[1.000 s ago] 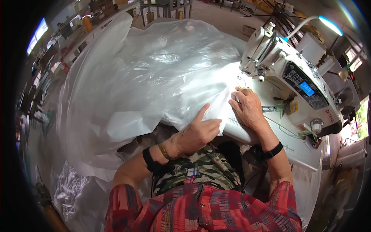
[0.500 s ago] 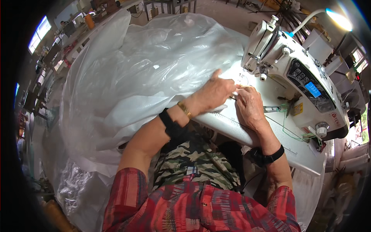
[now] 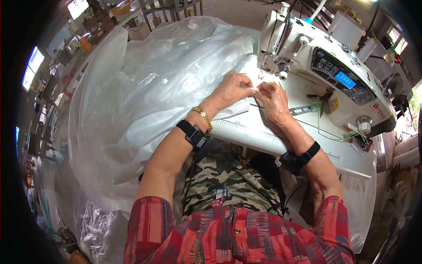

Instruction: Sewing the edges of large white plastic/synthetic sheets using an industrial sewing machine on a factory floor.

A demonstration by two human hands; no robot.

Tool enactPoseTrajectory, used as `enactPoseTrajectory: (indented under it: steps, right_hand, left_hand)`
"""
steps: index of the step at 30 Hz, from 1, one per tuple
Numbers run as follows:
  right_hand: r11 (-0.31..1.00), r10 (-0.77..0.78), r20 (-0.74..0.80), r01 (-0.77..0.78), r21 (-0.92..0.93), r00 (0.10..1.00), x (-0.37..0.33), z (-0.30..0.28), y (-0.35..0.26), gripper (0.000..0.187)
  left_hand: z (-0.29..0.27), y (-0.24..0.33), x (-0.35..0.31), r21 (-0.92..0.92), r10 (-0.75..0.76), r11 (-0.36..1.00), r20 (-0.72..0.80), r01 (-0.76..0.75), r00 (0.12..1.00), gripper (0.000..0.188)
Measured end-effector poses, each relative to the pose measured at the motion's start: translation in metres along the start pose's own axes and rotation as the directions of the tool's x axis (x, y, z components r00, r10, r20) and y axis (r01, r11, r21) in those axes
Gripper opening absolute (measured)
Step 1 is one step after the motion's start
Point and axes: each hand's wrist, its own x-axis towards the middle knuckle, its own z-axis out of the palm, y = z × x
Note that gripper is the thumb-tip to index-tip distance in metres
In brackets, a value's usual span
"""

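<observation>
Just in front of the needle of a white sewing machine (image 3: 299, 57), my two hands meet with their fingertips close together. My left hand (image 3: 235, 89) is closed in a pinch on a small white piece of material (image 3: 255, 89). From the other side my right hand (image 3: 273, 100) pinches the same piece. Whether it is part of the plastic sheet, I cannot tell. A large, cloudy plastic sheet (image 3: 176, 66) lies heaped at the left, with its edge under my left wrist. The machine's lamp light falls brightly behind my fingers.
Small snips (image 3: 300, 110), a green thread (image 3: 319, 127) and small tools lie right of my right hand on the white machine table (image 3: 316, 143). A ruler scale (image 3: 250, 128) runs along its front edge. A grey metal stand (image 3: 171, 9) is at the back.
The view has shifted, so the machine sits further left. My left hand, earlier with its thumb raised and fingers over the right hand's, is now drawn back slightly into a pinch opposite it.
</observation>
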Motion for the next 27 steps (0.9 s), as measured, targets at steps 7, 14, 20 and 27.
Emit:
enactPoseTrajectory:
  steps: [7, 14, 20, 27]
  right_hand:
    - [0.995, 0.044, -0.041, -0.04, 0.086, 0.998, -0.004, 0.0, -0.005, 0.02]
    - [0.998, -0.004, -0.051, 0.001, -0.067, 0.999, -0.003, -0.001, -0.007, 0.019]
    - [0.996, 0.051, -0.073, -0.056, -0.064, 0.996, -0.003, 0.002, -0.008, 0.017]
    - [0.987, 0.023, -0.139, -0.045, -0.154, 0.99, -0.001, 0.01, -0.001, 0.017]
  left_hand:
    - [0.001, -0.011, 0.003, 0.204, 0.112, 0.973, 0.011, -0.112, 0.994, 0.027]
    - [0.007, -0.016, 0.006, 0.346, 0.173, 0.924, 0.012, -0.166, 0.985, 0.031]
    - [0.002, -0.014, 0.009, 0.337, 0.13, 0.931, 0.058, -0.142, 0.99, 0.027]
    - [0.01, -0.014, 0.017, 0.429, 0.152, 0.893, 0.001, -0.138, 0.988, 0.027]
